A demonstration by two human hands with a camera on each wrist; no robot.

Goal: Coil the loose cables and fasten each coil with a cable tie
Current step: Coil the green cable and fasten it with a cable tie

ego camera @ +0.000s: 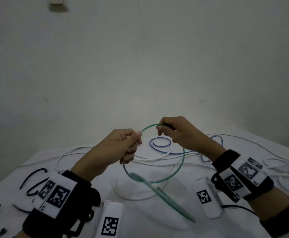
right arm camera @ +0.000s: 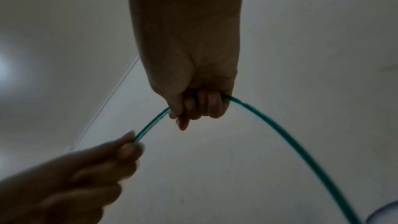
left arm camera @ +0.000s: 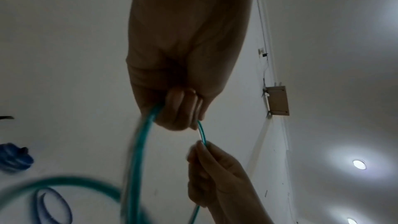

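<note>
Both my left hand (ego camera: 123,145) and right hand (ego camera: 176,133) pinched the green cable (ego camera: 181,162), which looked light, springy, best held where loops cross.

1. Green cable (ego camera: 183,162): smooth plastic jacket with a slight sheen, pinched between bare left hand (ego camera: 123,145) and right hand (ego camera: 176,133).
2. White cables (ego camera: 75,152) at 10 o'clock of the loop: smooth, matt-looking plastic sheath.
3. Blue cable (ego camera: 159,145) at 12 o'clock: thin, smooth plastic.
4. Black cable ties (ego camera: 32,177) at 9 o'clock: dull, dark plastic strips.
5. Table cover (ego camera: 140,212): white, matt, cloth-like, faintly creased.
6. Wrist bands (ego camera: 87,194): black matt fabric, with matt white printed marker tags (ego camera: 58,196).
7. Wall (ego camera: 140,66): matt painted plaster, lightly scuffed.
</note>
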